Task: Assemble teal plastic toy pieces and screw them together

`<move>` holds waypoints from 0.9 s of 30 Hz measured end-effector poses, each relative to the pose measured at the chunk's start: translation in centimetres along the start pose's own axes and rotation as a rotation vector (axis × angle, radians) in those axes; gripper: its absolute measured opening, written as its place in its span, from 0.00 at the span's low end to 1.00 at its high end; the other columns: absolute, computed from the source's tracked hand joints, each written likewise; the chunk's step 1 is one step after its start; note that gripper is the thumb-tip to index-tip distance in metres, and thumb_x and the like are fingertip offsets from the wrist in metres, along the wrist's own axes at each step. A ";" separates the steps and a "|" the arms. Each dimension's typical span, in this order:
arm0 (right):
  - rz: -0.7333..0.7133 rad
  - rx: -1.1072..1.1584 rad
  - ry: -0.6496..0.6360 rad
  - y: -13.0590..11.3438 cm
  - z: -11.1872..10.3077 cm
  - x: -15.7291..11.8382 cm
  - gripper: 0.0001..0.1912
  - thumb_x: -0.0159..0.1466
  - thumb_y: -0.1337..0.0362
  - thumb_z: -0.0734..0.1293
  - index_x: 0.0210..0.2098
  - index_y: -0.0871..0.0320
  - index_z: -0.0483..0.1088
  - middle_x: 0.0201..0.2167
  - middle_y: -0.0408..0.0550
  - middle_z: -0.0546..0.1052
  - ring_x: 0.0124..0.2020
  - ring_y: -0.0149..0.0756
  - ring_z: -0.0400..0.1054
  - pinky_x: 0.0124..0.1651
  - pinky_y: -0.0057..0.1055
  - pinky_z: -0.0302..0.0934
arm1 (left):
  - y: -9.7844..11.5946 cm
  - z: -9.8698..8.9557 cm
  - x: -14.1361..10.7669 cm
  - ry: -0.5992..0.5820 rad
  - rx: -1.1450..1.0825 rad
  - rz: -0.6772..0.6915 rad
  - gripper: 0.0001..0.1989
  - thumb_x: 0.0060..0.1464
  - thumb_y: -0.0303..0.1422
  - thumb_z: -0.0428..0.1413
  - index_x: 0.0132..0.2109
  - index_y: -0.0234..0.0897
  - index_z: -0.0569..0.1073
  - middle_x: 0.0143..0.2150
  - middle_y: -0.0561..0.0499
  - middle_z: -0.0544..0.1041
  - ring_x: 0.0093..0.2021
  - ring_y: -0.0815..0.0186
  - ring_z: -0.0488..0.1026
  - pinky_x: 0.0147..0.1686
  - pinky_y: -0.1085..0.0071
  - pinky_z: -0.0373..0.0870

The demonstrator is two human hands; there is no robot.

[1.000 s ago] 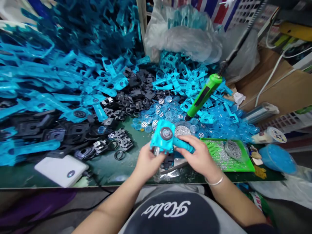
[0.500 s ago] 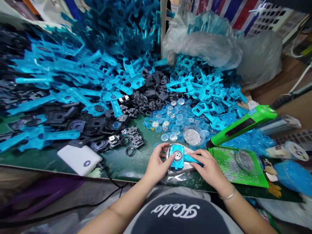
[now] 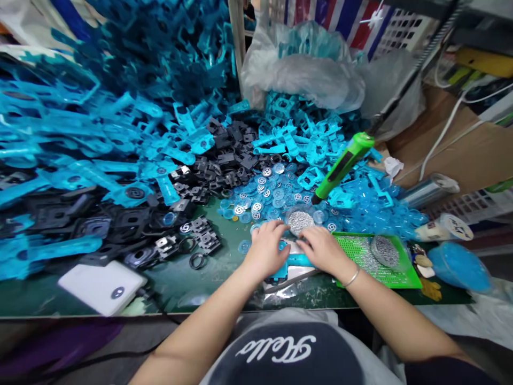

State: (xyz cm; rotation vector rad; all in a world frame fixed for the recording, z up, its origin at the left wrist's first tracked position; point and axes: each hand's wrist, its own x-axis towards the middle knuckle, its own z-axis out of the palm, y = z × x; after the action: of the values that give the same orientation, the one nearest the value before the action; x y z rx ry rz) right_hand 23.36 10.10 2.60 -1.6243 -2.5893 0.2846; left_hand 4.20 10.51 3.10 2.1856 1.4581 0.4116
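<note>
My left hand (image 3: 267, 248) lies over a bright blue plastic part (image 3: 279, 274) with a handle (image 3: 300, 260), hiding much of its body. Its fingers stretch forward, apart from the thumb, to the near left edge of a small clear bowl of tiny metal screws (image 3: 300, 221). Just right of it, my right hand (image 3: 326, 248) is above the handle's end, fingertips at the bowl's near rim and thumb apart from them. Nothing shows in either hand, though the fingertips are slightly blurred. Beneath the blue part is a pale block (image 3: 294, 278). A green electric screwdriver (image 3: 340, 170) hangs tip-down behind the bowl.
Clear blue discs (image 3: 276, 195) spread behind the bowl. Heaps of blue parts (image 3: 100, 133) and black parts (image 3: 228, 155) fill the back and left. On the right sits a green tray (image 3: 377, 275) with screws and a dish. A white power bank (image 3: 102, 289) rests front left.
Both hands have left their hold on the blue part's body and handle and moved forward to the screw bowl. The screwdriver hangs more upright. The view has shifted right.
</note>
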 end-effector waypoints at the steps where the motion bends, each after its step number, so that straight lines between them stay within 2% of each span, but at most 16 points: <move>1: 0.064 -0.003 -0.013 0.5 -0.5 0.7 0.10 0.72 0.65 0.62 0.44 0.59 0.75 0.43 0.55 0.80 0.47 0.44 0.72 0.51 0.37 0.62 | 0.3 -0.4 1.2 -0.017 0.044 0.017 0.18 0.61 0.31 0.57 0.58 0.38 0.76 0.62 0.39 0.74 0.61 0.46 0.70 0.57 0.49 0.67; 4: 0.190 -0.046 -0.068 1.8 -1.6 3.3 0.06 0.66 0.67 0.68 0.39 0.59 0.78 0.41 0.57 0.82 0.47 0.47 0.74 0.50 0.38 0.61 | 1.4 -1.1 5.8 -0.098 0.136 0.100 0.12 0.63 0.27 0.54 0.48 0.37 0.81 0.53 0.39 0.80 0.56 0.49 0.73 0.55 0.54 0.68; 6: 0.216 -0.062 -0.101 2.3 -1.9 4.7 0.05 0.64 0.68 0.69 0.33 0.60 0.79 0.36 0.58 0.83 0.43 0.48 0.76 0.48 0.37 0.61 | 2.0 -0.8 8.7 -0.183 0.195 0.129 0.07 0.59 0.24 0.58 0.39 0.33 0.82 0.44 0.38 0.82 0.53 0.49 0.75 0.52 0.56 0.71; 8: 0.239 -0.070 -0.102 2.5 -2.1 5.2 0.07 0.64 0.69 0.68 0.34 0.60 0.80 0.37 0.58 0.84 0.43 0.47 0.77 0.48 0.37 0.60 | 2.3 -0.3 10.6 -0.247 0.251 0.132 0.03 0.58 0.26 0.61 0.39 0.32 0.80 0.42 0.40 0.82 0.51 0.52 0.76 0.51 0.55 0.72; 10: 0.252 -0.065 -0.084 2.7 -2.4 5.0 0.08 0.66 0.68 0.67 0.37 0.59 0.80 0.39 0.57 0.84 0.44 0.47 0.77 0.50 0.37 0.60 | 2.2 0.1 11.5 -0.283 0.287 0.126 0.07 0.61 0.33 0.62 0.43 0.32 0.78 0.46 0.44 0.80 0.50 0.56 0.77 0.52 0.54 0.73; 14: 0.207 -0.013 -0.088 3.8 -2.7 3.8 0.12 0.70 0.62 0.65 0.43 0.53 0.82 0.43 0.50 0.85 0.47 0.43 0.77 0.52 0.35 0.60 | 1.6 -0.2 11.4 -0.317 0.300 0.119 0.10 0.64 0.37 0.60 0.45 0.34 0.78 0.48 0.46 0.80 0.49 0.59 0.77 0.53 0.54 0.74; 17: 0.154 0.017 -0.112 4.3 -2.4 3.5 0.12 0.70 0.65 0.65 0.43 0.51 0.82 0.45 0.46 0.85 0.48 0.41 0.77 0.53 0.33 0.59 | 1.4 -0.7 11.3 -0.310 0.275 0.116 0.08 0.63 0.35 0.60 0.41 0.34 0.79 0.44 0.46 0.82 0.49 0.59 0.78 0.53 0.54 0.73; 20: 0.134 0.016 -0.114 4.2 -1.8 3.9 0.11 0.68 0.66 0.67 0.40 0.54 0.83 0.41 0.50 0.85 0.49 0.46 0.76 0.55 0.38 0.59 | 1.4 -1.0 11.3 -0.262 0.225 0.101 0.05 0.58 0.28 0.60 0.37 0.35 0.82 0.39 0.44 0.84 0.47 0.55 0.80 0.51 0.57 0.73; 23: 0.122 0.014 -0.089 3.9 -1.7 4.0 0.12 0.69 0.66 0.66 0.38 0.58 0.83 0.40 0.57 0.84 0.51 0.50 0.74 0.56 0.42 0.59 | 1.4 -1.4 10.7 -0.166 0.153 0.058 0.12 0.53 0.22 0.57 0.36 0.38 0.85 0.39 0.41 0.85 0.45 0.50 0.81 0.47 0.59 0.74; 25: 0.126 0.022 -0.058 3.9 -2.3 3.3 0.12 0.69 0.68 0.65 0.38 0.60 0.82 0.43 0.60 0.83 0.52 0.51 0.73 0.55 0.43 0.60 | 1.3 -2.0 9.3 -0.089 0.095 0.028 0.15 0.52 0.22 0.56 0.39 0.39 0.86 0.41 0.41 0.86 0.46 0.49 0.82 0.46 0.59 0.74; 27: 0.137 0.039 -0.025 3.8 -2.9 1.8 0.10 0.68 0.68 0.67 0.38 0.60 0.82 0.45 0.58 0.83 0.52 0.50 0.74 0.54 0.42 0.62 | 1.2 -2.6 7.2 -0.031 0.040 0.013 0.16 0.53 0.22 0.56 0.41 0.41 0.86 0.43 0.44 0.86 0.45 0.51 0.82 0.46 0.60 0.75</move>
State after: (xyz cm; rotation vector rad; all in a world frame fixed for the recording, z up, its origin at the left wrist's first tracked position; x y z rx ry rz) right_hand 26.43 13.68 4.67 -1.7988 -2.4772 0.3631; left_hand 6.64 17.38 5.84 2.2237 1.4481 0.3541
